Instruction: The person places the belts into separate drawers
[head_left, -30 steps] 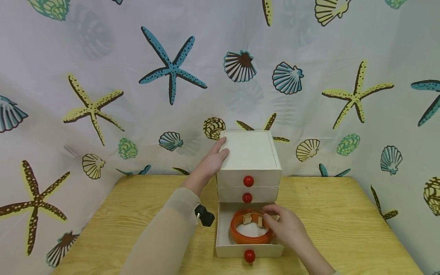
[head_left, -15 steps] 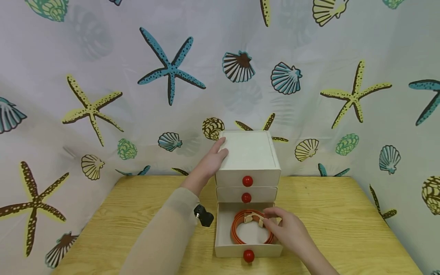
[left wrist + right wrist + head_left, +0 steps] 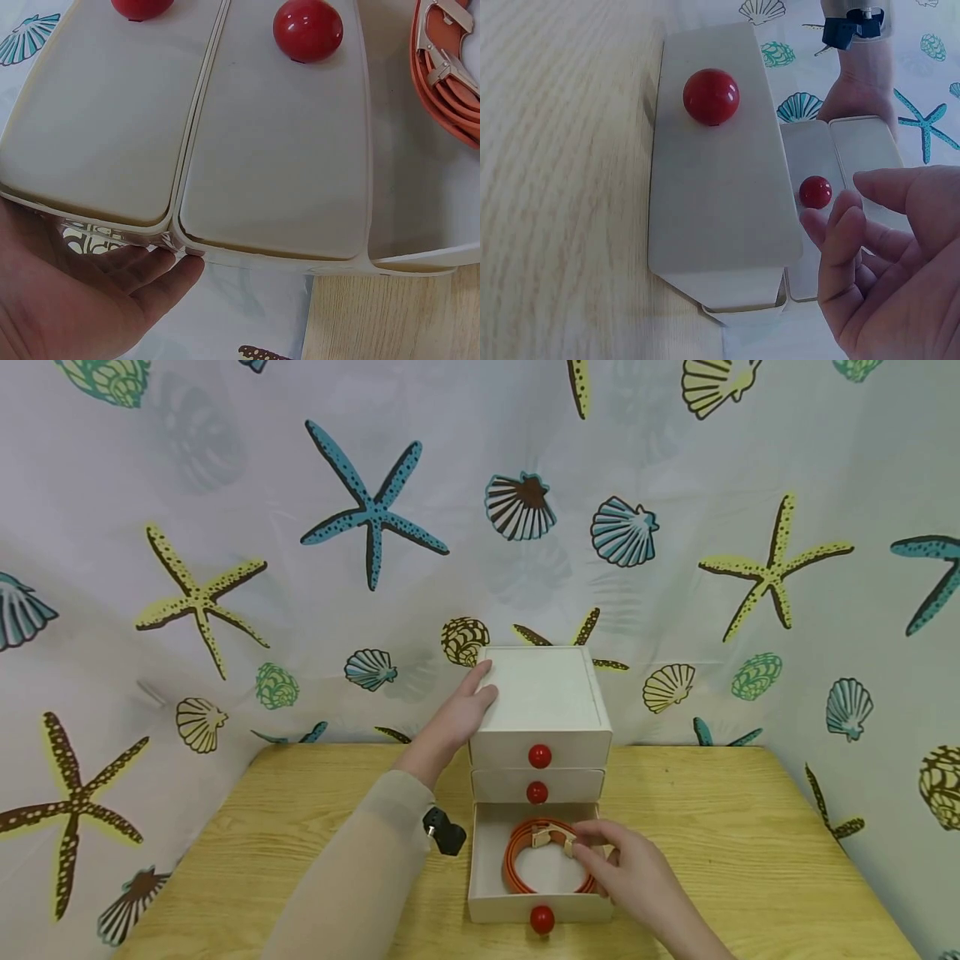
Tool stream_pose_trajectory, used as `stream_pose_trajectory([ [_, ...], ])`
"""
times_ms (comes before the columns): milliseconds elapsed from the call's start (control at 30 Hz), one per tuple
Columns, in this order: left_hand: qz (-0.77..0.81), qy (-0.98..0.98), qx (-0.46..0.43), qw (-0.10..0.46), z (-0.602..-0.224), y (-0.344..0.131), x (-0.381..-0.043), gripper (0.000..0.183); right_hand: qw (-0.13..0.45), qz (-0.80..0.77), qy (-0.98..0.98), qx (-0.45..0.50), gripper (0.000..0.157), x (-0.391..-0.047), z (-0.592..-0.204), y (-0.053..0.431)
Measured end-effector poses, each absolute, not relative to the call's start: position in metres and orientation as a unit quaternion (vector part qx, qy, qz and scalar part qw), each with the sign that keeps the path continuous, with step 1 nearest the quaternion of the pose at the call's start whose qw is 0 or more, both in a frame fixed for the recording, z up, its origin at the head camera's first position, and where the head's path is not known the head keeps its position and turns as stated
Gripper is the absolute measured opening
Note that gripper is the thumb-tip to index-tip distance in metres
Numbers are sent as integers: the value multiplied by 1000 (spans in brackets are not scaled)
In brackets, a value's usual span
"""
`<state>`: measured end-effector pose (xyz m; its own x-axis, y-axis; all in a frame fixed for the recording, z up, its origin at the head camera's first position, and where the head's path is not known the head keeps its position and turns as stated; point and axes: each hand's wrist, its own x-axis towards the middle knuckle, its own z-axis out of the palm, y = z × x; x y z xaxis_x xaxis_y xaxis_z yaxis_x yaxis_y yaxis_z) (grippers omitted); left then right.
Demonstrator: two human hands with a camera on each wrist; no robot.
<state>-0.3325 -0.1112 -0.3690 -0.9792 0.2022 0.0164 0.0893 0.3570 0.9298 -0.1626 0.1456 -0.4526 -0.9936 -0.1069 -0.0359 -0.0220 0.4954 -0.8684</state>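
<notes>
A coiled orange belt [image 3: 513,860] with gold-coloured metal fittings [image 3: 542,837] lies inside the pulled-out bottom drawer [image 3: 540,907] of a small white drawer cabinet [image 3: 543,689]. My right hand [image 3: 626,864] is over the drawer's right side, its thumb and forefinger slightly apart beside the belt's fittings. From the right wrist view, the drawer front hides the belt and whatever the fingertips may touch. My left hand [image 3: 459,714] rests on the cabinet's upper left edge. In the left wrist view its fingers [image 3: 161,289] lie along the cabinet's side.
Two closed drawers with red knobs [image 3: 539,756] sit above the pulled-out one, which has its own red knob [image 3: 542,919]. The cabinet stands on a wooden table [image 3: 720,835]. Behind and beside it hangs a white curtain [image 3: 457,585] printed with starfish and shells.
The belt has sunk lower into the drawer, its front now hidden behind the drawer front. My right hand has shifted slightly downward. The left hand stays on the cabinet.
</notes>
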Motion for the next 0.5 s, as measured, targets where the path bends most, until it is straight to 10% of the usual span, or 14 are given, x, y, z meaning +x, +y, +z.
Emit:
stream_pose_trajectory([
  [500, 563, 820, 91, 53, -368, -112, -332, 64, 95, -546, 830, -53, 36, -148, -450, 150],
])
